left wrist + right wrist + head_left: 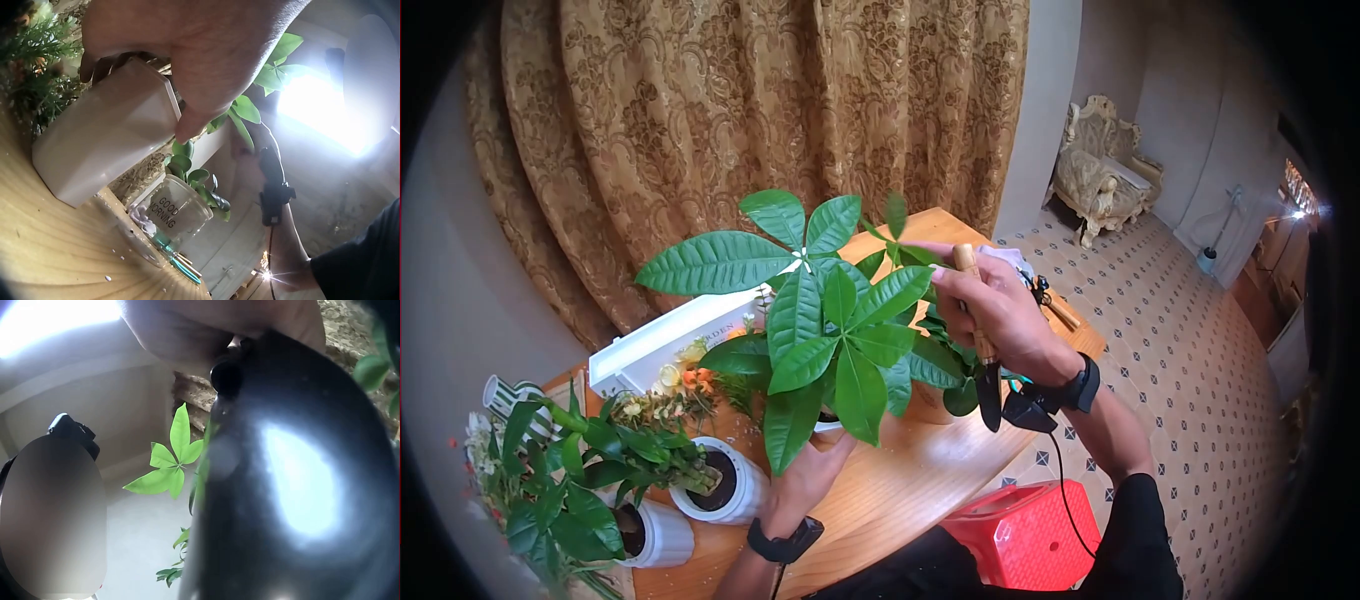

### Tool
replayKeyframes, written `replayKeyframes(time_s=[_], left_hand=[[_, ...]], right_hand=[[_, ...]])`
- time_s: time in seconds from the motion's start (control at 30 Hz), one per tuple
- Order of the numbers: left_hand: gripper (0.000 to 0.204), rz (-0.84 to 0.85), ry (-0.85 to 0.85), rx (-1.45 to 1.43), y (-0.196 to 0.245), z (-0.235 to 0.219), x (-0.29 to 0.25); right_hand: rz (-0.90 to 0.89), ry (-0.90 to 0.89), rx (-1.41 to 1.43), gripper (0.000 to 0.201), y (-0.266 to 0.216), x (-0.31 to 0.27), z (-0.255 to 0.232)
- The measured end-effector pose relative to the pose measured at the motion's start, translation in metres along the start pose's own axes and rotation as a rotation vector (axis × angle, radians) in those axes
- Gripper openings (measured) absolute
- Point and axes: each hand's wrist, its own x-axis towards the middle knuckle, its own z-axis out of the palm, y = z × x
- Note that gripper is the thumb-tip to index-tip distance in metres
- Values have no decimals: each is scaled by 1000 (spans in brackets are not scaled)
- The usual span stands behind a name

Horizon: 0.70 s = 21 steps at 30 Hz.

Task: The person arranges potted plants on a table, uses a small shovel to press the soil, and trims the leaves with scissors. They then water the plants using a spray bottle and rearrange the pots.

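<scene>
Wooden table (pixel 900 490) in front of a gold patterned curtain (pixel 780 120), leafy potted plant (pixel 860 345) sitting on it. Left hand (pixel 805 485) has that plant's pale pot (pixel 106 134) gripped near the rim, and just right of the plant the right hand (pixel 1005 310) is wrapped around a wooden-handled trowel (pixel 984 345), dark blade down.

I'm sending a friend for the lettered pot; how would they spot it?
Find the wooden table, then the left hand gripping a smooth-sided pot. Near it stands the lettered pot, with rounded green leaves above its rim. Unlike the gripped pot and the ribbed white pots, it reads GOOD MORNING in dark capitals.
</scene>
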Motion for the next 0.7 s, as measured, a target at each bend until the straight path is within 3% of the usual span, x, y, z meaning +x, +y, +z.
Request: replayKeyframes(time_s=[0.2, 0.37, 0.7], left_hand=[[50, 5, -10, -20, -6, 1, -1], [50, 34, 24, -17, -4, 1, 0], [48, 19, 8, -27, -1, 0, 1]], right_hand=[[-128, -110, -192, 45, -12, 4, 4], [-306, -22, -438, 36, -12, 1, 9], [-563, 104, -527, 25, 5, -15, 12]])
